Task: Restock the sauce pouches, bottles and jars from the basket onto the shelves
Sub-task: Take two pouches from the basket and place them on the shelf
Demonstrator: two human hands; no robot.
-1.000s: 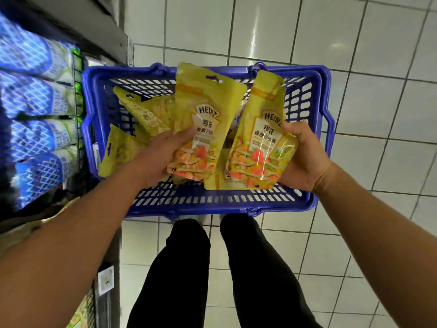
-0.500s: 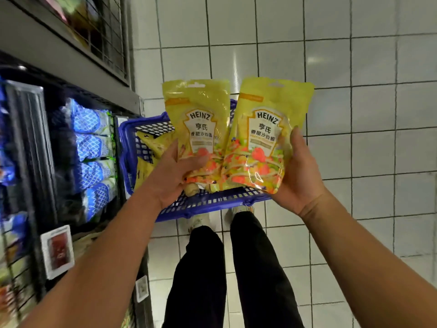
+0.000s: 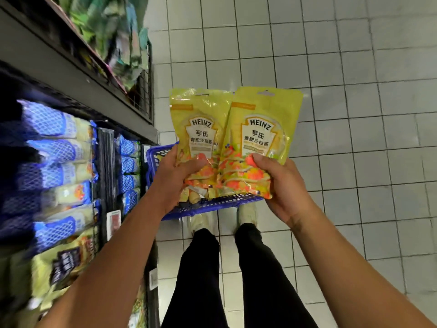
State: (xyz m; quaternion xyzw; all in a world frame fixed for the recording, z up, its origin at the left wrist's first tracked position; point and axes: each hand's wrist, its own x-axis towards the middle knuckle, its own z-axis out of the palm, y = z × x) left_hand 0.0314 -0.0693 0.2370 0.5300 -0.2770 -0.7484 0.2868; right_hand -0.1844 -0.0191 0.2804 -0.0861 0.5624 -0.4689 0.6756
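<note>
Two yellow Heinz sauce pouches are held upright side by side above the blue basket (image 3: 212,205). My left hand (image 3: 176,179) grips the bottom of the left pouch (image 3: 199,129). My right hand (image 3: 282,188) grips the bottom of the right pouch (image 3: 262,133), which overlaps the left one slightly. The basket sits on the tiled floor by my feet, mostly hidden behind the pouches and hands; a few more yellow pouches (image 3: 191,196) show inside it.
Shelves run along the left: rows of blue and white netted packets (image 3: 59,166), yellow packets (image 3: 63,263) lower down, blurred green packs (image 3: 113,31) on the shelf above. A price tag (image 3: 113,223) hangs on the shelf edge. White tiled floor (image 3: 354,114) lies to the right.
Both hands have lifted the two pouches up out of the basket. My view has swung towards the shelves on the left, so the basket now shows smaller and lower.
</note>
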